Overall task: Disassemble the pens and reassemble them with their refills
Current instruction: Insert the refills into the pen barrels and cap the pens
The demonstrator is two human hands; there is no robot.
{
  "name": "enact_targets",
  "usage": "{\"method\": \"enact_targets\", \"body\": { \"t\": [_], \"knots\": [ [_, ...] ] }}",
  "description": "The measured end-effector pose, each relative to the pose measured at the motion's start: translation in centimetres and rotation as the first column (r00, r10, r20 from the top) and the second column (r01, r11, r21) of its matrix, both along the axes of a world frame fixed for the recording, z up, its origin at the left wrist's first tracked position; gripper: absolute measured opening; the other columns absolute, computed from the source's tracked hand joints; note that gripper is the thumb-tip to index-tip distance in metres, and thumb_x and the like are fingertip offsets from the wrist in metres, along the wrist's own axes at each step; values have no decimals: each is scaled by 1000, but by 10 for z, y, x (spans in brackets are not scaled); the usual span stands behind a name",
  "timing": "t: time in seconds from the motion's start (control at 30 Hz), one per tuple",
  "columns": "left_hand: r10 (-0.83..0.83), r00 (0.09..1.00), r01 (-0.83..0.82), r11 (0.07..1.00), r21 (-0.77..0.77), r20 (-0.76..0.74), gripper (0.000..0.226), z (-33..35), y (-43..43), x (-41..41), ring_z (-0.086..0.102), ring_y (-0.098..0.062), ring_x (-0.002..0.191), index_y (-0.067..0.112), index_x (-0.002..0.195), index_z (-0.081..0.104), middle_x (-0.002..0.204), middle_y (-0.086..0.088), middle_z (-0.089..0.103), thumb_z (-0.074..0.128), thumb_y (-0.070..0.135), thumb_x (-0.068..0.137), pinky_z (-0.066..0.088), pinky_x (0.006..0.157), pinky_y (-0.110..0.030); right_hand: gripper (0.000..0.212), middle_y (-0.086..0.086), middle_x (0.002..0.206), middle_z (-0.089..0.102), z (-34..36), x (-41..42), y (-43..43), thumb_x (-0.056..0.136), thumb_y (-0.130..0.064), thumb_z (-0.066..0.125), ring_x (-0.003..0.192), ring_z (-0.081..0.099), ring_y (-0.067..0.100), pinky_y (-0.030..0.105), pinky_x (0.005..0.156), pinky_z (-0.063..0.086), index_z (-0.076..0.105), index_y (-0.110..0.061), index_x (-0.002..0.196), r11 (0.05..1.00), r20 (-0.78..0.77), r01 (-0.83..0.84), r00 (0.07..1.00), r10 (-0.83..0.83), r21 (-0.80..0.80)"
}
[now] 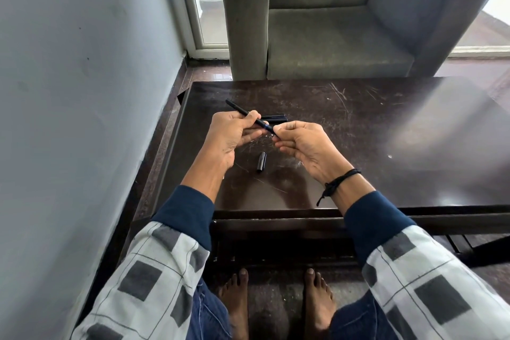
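Pens (pixel 274 118) lie on scratched dark table (pixel 386 130) before grey armchair (pixel 331 36).

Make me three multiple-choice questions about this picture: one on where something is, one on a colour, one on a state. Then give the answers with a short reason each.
1. Where does the loose pen cap lie?
A. on the table, between the wrists
B. on the floor
C. inside a fist

2. What colour is the armchair?
A. red
B. grey
C. yellow

3. How is the lifted pen held?
A. it lies loose
B. by one hand only
C. by both hands

Answers:
1 A, the cap rests on the dark tabletop below the hands.
2 B, its upholstery is grey.
3 C, the left hand grips the barrel and the right hand pinches the near end.
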State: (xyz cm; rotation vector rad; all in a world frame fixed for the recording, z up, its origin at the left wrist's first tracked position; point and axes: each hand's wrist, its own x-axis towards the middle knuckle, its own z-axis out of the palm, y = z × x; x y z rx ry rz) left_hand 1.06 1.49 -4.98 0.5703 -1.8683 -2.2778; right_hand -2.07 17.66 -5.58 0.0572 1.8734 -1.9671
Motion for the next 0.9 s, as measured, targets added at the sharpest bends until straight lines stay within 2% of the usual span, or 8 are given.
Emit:
{"method": "enact_targets", "body": {
  "t": [0.13, 0.33, 0.4, 0.5, 0.7, 0.83, 0.9],
  "knots": [
    [-3, 1000, 3, 1000, -1, -5, 16, -1, 0, -1, 76, -31, 83, -6, 98, 71, 90, -20, 76, 65, 8, 95, 62, 72, -27, 22, 9, 83, 75, 1, 0, 1, 95, -29, 71, 67, 69, 13, 24, 70, 59, 73, -7, 99, 1000, 53, 1, 999, -1, -3],
    [-4, 1000, 4, 1000, -5, -3, 18, -1, 0, 0, 76, -29, 84, -7, 101, 71, 90, -20, 76, 65, 8, 95, 62, 71, -26, 7, 10, 83, 74, 0, 0, 1, 94, -11, 71, 70, 69, 14, 23, 69, 57, 74, -6, 90, 1000, 19, 4, 1000, -4, -15],
    [-3, 1000, 3, 1000, 2, -1, 16, -1, 0, 0, 76, -29, 83, -6, 99, 71, 88, -18, 76, 64, 8, 95, 62, 71, -26, 5, 10, 85, 75, 1, 0, 1, 92, -13, 73, 72, 70, 14, 24, 71, 58, 74, -7, 91, 1000, 23, 8, 1000, -8, -16],
    [-7, 1000, 7, 1000, 0, -7, 15, -1, 0, -1, 76, -29, 83, -5, 98, 71, 88, -17, 76, 64, 8, 95, 62, 74, -27, 17, 9, 84, 76, 1, 1, 1, 93, -22, 73, 71, 71, 13, 24, 70, 60, 74, -6, 99, 1000, 59, 7, 998, -5, -22],
    [2, 1000, -2, 1000, 4, 0, 17, -1, -1, -1, 76, -29, 84, -7, 100, 71, 90, -19, 76, 65, 8, 95, 62, 76, -30, 4, 11, 87, 75, 1, 1, 1, 91, -9, 73, 76, 70, 14, 23, 72, 58, 74, -5, 93, 1000, 16, 10, 1000, -10, -14],
    [-1, 1000, 1, 1000, -3, -4, 19, -1, -1, -1, 76, -31, 86, -8, 103, 70, 95, -21, 75, 64, 8, 95, 62, 75, -28, 20, 11, 90, 76, 3, 2, 0, 94, -21, 72, 78, 72, 15, 22, 70, 60, 74, -4, 105, 999, 59, 3, 998, -1, -43],
    [-2, 1000, 2, 1000, -2, -6, 19, -1, -1, -1, 76, -30, 86, -9, 103, 70, 96, -22, 75, 64, 8, 95, 62, 73, -27, 21, 10, 87, 76, 2, 2, 0, 96, -19, 70, 74, 71, 14, 21, 68, 59, 74, -1, 106, 999, 59, -4, 998, 7, -46]
  ]
}}
